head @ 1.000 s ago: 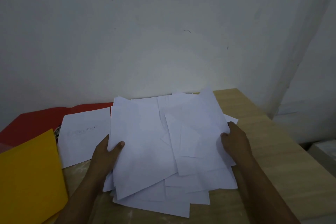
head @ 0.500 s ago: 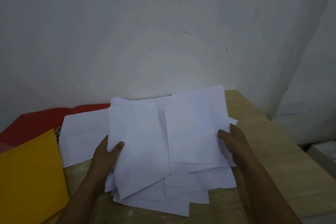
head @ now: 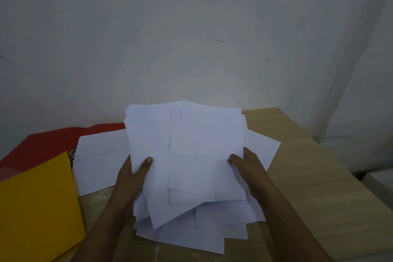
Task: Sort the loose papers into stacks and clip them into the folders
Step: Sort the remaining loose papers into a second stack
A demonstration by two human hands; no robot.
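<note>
- Since prev. frames: loose sheets pulled together into a tighter bundle, top edges now closer to level; both hands moved inward toward the bundle's sides; the sheet that fanned out at far right now mostly tucked behind.
- Paper bundle (head: 191, 155): white, uneven stack, held up off the table (head: 319, 176) and tilted toward the wall; lower corners still splayed, several sheets sticking out at bottom and at right.
- Left hand (head: 129, 176): grips bundle's left edge, thumb on front face, fingers hidden behind the paper.
- Right hand (head: 246, 166): grips bundle's right edge, thumb on front, other fingers behind, not visible.
- Single white sheet (head: 100, 159): lies flat on table just left of the bundle, faint writing on it, illegible; its right part hidden behind bundle.
- Red folder (head: 42, 147): flat at back left, against the wall, partly under the single sheet.
- Yellow folder (head: 36, 208): front left, overlapping the red one, corner touching the single sheet's left edge.
- Small dark patterned item (head: 72, 153): betw. red folder and sheet, too small to identify.
- Table: light wood, right portion bare-grained.
</note>
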